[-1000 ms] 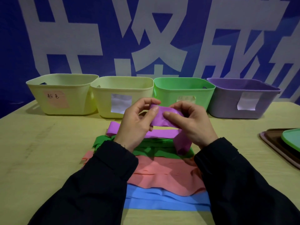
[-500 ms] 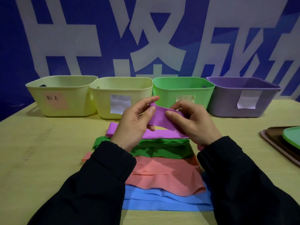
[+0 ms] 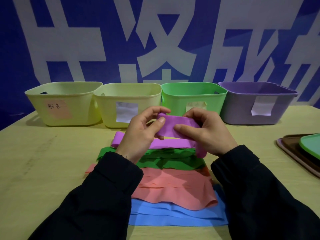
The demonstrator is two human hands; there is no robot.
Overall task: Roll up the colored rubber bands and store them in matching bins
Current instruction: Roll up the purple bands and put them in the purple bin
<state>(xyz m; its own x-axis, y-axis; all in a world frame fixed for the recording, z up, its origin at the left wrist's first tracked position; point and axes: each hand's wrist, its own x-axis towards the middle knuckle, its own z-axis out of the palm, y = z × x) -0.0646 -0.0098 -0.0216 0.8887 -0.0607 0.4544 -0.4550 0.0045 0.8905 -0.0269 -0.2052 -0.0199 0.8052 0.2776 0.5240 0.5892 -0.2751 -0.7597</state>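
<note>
Purple band pinched by left hand and right hand above table, tail trailing below. Likely to unroll if grip slackens; could miss purple bin.

Yellowish table, four bins, flat bands, stacked trays

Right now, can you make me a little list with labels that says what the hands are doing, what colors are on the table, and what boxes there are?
left hand: pinches the rolled end of the purple band
right hand: holds the same band
band's tail: hangs down to the pile
pile, far to near: purple, green bands, pink bands, blue bands
bins, left to right: yellow bin, second yellow bin, green bin, purple bin
table's right edge: stacked trays
</note>
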